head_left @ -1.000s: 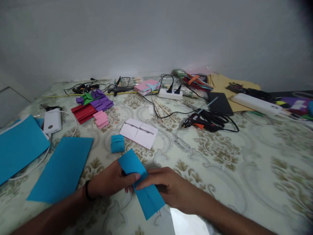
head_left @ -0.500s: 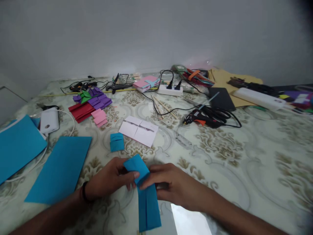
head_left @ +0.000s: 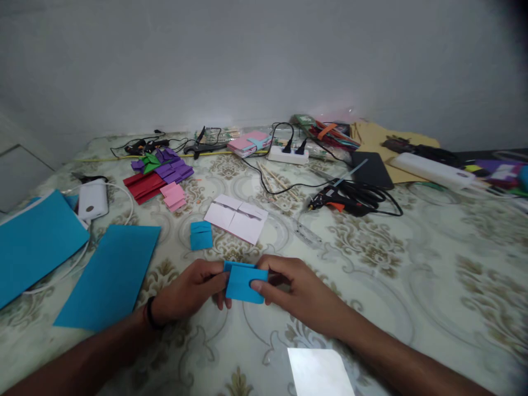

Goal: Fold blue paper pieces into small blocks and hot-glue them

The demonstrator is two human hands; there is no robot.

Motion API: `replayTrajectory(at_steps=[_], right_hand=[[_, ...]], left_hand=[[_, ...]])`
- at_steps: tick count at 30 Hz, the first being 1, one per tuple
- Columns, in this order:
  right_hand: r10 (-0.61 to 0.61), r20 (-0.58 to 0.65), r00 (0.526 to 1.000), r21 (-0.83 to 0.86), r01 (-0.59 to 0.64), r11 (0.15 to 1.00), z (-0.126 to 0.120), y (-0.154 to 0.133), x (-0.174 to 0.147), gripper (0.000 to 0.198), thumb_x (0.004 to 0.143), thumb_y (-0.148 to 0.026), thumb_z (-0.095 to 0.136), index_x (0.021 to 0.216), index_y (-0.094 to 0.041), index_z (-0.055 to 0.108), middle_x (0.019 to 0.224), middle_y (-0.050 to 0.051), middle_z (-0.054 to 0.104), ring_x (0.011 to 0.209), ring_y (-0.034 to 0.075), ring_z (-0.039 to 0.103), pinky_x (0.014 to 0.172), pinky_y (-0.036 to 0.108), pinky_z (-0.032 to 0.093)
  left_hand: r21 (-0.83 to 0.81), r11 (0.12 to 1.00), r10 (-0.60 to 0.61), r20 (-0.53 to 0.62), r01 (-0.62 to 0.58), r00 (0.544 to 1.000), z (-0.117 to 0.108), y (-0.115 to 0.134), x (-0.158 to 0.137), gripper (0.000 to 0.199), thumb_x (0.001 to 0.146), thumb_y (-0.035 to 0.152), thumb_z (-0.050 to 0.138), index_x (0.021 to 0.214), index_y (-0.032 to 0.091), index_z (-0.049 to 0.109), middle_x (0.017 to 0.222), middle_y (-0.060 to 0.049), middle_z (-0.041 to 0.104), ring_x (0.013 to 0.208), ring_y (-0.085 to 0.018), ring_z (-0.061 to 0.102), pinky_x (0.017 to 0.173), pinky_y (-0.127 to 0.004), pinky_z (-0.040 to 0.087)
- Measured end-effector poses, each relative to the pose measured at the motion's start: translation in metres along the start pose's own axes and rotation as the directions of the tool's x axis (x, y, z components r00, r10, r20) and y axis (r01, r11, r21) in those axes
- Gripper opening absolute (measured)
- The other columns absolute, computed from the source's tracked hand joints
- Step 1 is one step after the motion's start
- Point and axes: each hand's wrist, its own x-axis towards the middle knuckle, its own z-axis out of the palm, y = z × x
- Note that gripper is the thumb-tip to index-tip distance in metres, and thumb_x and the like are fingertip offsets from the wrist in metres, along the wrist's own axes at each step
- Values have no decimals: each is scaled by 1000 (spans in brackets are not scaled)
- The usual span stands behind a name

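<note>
A strip of blue paper (head_left: 244, 283), doubled over into a short rectangle, is held above the patterned tablecloth between both hands. My left hand (head_left: 203, 283) pinches its left edge, with the thumb near the upper corner. On the right side my right hand (head_left: 284, 283) grips it, thumb pressed on the near face and fingers behind. Just beyond lies a small folded blue paper piece (head_left: 201, 236). A white folded paper (head_left: 237, 218) rests to the right of that piece.
Blue sheets (head_left: 109, 275) lie at left beside a white power bank (head_left: 93, 199). Folded red paper (head_left: 142, 186) and pink paper (head_left: 174, 196) sit farther back. A glue gun (head_left: 340, 199) with its cable lies right of centre, near a white power strip (head_left: 288, 154).
The long blue strip has been folded over, so its lower half no longer hangs toward me. My right hand has turned, and its thumb now presses the near face.
</note>
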Motion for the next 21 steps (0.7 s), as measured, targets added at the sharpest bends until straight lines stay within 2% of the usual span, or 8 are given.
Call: replayTrajectory(at_steps=[5, 10, 12, 15, 16, 18, 21], right_hand=[[37, -53, 998, -6, -38, 999, 0, 0, 1, 24, 91, -39, 68, 80, -20, 60, 68, -2, 59, 61, 13, 54, 54, 25, 39], [-9, -89, 996, -72, 3, 997, 1, -1, 0, 21, 91, -37, 67, 80, -20, 64, 68, -1, 61, 61, 14, 54, 56, 26, 40], [-10, -95, 995, -50, 6, 999, 2, -1, 0, 16, 91, -36, 68, 92, -20, 65, 72, -1, 63, 63, 14, 55, 58, 26, 42], [11, -135, 991, 40, -6, 999, 2, 1, 2, 33, 91, -38, 68, 117, -21, 59, 80, -1, 64, 67, 15, 57, 62, 27, 45], [28, -139, 990, 60, -20, 998, 2, 2, 3, 33, 91, -41, 66, 116, -20, 59, 79, -1, 62, 67, 15, 55, 61, 27, 45], [66, -125, 990, 60, -59, 996, 1, 4, 4, 29, 92, -47, 63, 96, -18, 61, 71, -3, 53, 62, 13, 49, 56, 25, 38], [106, -98, 990, 29, -103, 994, 0, 6, 5, 39, 92, -51, 61, 71, -19, 52, 63, -5, 43, 58, 11, 39, 51, 24, 29]], left_hand=[[-8, 999, 33, -7, -33, 999, -1, 2, -3, 61, 104, 58, 42, 71, 14, 70, 73, -10, 75, 68, -18, 68, 73, -29, 54], [96, 995, 4, 33, -8, 999, 2, -2, -1, 48, 101, 50, 54, 75, 13, 71, 71, -8, 75, 64, -15, 67, 62, -24, 51], [107, 994, 10, 28, -13, 1000, 4, -3, 0, 48, 102, 48, 54, 74, 13, 71, 70, -8, 74, 64, -15, 67, 61, -22, 51], [94, 995, 28, -3, -27, 1000, 5, -4, -1, 47, 102, 45, 52, 75, 12, 72, 71, -8, 75, 63, -14, 68, 62, -22, 52], [91, 996, 27, -14, -26, 1000, 5, -4, -1, 46, 102, 44, 51, 78, 12, 73, 72, -8, 75, 63, -14, 67, 62, -22, 52], [85, 996, 20, -24, -18, 1000, 5, -4, -1, 44, 103, 43, 51, 84, 11, 75, 72, -9, 76, 62, -14, 67, 61, -22, 53], [72, 997, 10, -28, -8, 1000, 5, -4, -1, 42, 102, 43, 53, 84, 11, 74, 73, -8, 76, 62, -14, 67, 61, -22, 53]])
